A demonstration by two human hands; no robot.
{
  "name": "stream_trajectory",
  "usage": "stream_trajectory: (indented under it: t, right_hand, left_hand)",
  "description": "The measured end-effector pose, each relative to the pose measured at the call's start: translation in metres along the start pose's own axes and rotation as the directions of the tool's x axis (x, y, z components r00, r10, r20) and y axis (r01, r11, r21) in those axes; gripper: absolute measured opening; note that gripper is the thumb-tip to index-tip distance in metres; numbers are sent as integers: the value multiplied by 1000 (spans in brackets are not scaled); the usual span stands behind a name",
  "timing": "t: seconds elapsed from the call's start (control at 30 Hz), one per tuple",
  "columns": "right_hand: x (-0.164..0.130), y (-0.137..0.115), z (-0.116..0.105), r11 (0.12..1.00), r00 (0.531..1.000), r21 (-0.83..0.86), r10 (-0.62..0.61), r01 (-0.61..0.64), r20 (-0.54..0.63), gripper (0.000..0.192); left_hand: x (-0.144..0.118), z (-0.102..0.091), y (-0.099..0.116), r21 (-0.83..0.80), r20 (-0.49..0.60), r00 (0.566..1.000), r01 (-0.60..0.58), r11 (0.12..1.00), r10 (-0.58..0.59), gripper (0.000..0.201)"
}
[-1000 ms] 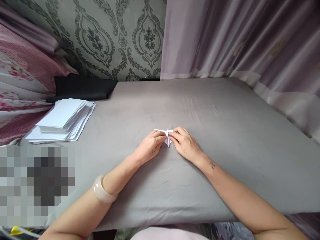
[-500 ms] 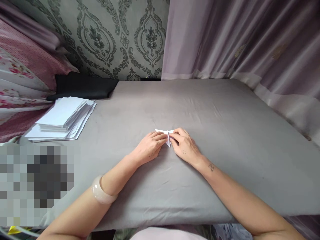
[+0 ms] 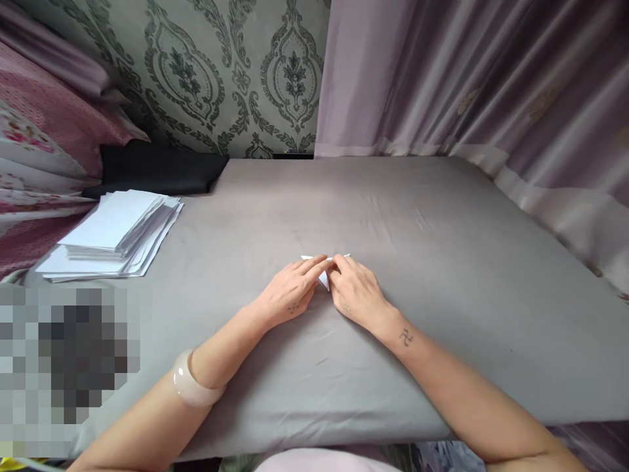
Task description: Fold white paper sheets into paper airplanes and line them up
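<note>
Both hands (image 3: 324,288) pinch folded paper (image 3: 324,278) (blank, unprinted).

Paper stack (image 3: 111,237) left (on table (image 3: 442,262))

A: Colours? Folded paper (image 3: 324,278) — white. Sheet stack (image 3: 115,233) white too.
B: Table cover (image 3: 417,229) plain grey. Wall (image 3: 221,72) grey-green, dark damask print.
A: Curtain (image 3: 466,72) mauve. Bangle (image 3: 189,388) pale cream. Bedding (image 3: 34,144) pink floral — black cloth (image 3: 157,167) beside it.
</note>
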State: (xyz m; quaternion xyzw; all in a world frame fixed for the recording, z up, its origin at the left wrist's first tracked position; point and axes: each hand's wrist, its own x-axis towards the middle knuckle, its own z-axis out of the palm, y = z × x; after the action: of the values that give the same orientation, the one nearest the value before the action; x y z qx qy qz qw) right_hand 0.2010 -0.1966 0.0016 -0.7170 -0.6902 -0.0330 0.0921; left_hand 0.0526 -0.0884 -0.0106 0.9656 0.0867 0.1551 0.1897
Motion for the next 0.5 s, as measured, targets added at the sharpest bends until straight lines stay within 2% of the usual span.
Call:
stream_trajectory:
  t: [0.13,0.23,0.33,0.5]
  right_hand:
    - [-4,10,3,968,992,230,113,-99,-48,18]
    - [-10,12,0,937,989,333,136,-107,-65,18]
    - [-17,8,-7,954,995,293,83,-65,-50,26]
    - [-26,-3,-16,989,999,144,26,-32,40,38]
  left_hand:
    - [0,1,-4,26,-12,997,-78,997,78,41]
    - [0,1,-6,25,-28,996,-82,996,83,37]
    - [0,0,-7,18,-24,997,-77,997,77,37]
    - [0,-1,-8,24,-7,996,-90,996,90,37]
